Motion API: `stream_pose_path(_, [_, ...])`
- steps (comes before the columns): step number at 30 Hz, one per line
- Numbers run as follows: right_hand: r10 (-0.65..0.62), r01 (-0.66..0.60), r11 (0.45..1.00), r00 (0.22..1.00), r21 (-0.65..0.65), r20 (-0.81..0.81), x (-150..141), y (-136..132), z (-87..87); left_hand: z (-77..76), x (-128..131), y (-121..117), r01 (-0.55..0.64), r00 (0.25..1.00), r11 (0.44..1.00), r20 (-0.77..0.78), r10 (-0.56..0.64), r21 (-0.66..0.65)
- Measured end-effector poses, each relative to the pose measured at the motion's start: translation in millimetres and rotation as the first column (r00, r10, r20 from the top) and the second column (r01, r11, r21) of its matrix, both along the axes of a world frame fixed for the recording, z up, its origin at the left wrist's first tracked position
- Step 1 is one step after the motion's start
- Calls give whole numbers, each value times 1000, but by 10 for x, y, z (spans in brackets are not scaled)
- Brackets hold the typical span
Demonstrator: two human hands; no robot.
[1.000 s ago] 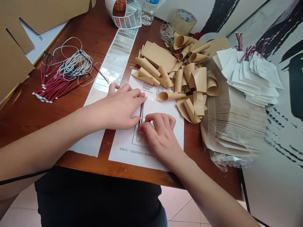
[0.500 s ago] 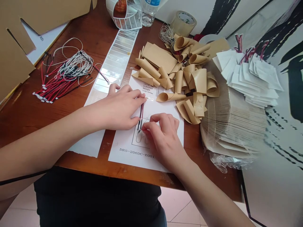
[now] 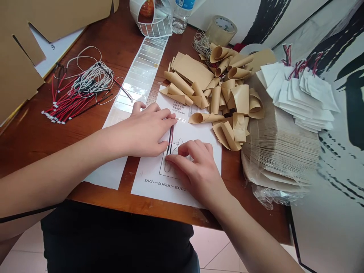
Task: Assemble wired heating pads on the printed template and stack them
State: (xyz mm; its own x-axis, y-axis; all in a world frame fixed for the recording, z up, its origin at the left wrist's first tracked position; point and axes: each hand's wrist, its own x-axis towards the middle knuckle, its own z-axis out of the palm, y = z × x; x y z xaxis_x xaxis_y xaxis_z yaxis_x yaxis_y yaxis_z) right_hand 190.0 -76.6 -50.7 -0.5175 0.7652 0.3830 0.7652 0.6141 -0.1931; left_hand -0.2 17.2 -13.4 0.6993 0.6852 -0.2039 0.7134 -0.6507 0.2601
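Note:
A printed sheet (image 3: pixel 145 172) with a rectangle and a looped outline drawn on it lies at the table's front. Across its upper part, my left hand (image 3: pixel 149 129) is open, fingers stretched flat, pressing a short red-and-black wire lead (image 3: pixel 171 134) against the paper. Dark sleeves on that lead reach down into the drawn rectangle. My right hand (image 3: pixel 199 161) pinches at the lower end of the lead, where a thin pale wire (image 3: pixel 179 141) curves above its fingers. Its palm hides part of the rectangle and whatever wire lies under it.
Left of the sheet is a label strip (image 3: pixel 148 57), with a bundle of red and white wires (image 3: pixel 88 81) farther left. Curled brown paper pieces (image 3: pixel 216 98) crowd the back right. White packets with wires (image 3: pixel 301 91) rest on a stack of brown sheets (image 3: pixel 284 144). A bottle (image 3: pixel 180 17) stands behind.
My right hand has shifted slightly, its fingertips a little lower and to the left, and a pale wire curve now shows above them. My left hand stays pressed on the sheet.

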Motion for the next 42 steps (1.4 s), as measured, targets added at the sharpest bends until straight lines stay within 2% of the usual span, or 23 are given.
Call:
stream_pose_path(3, [-16,16,1000,1000,-13,24,-6,8,1,8,1,-2,-3,1000,1000,-8,3,-5])
stream_pose_path(9, [-32,32,998,999,49,-2,-20,13,24,9,0,-5,-6,1000,1000,-11,6,4])
stream_pose_path(20, [10,-18,999,985,-46,-175,-49,-46,80,-35,10,2,-19,1000,999,3,19,30])
stream_pose_path(25, [-3,7,1000,988,24,-153,-51,-55,63,-46,20,-4,-32,999,998,10,32,46])
stream_pose_path(30, [-33,50,993,987,104,-157,-51,-91,48,-75,67,-29,-66,997,987,58,59,144])
stream_pose_path(34, [-44,56,990,994,127,-99,-82,-103,22,-100,93,-27,-74,995,973,76,59,218])
stream_pose_path(42, [-7,17,987,998,159,-66,-110,-65,-81,-93,91,-4,-76,996,974,68,63,211])
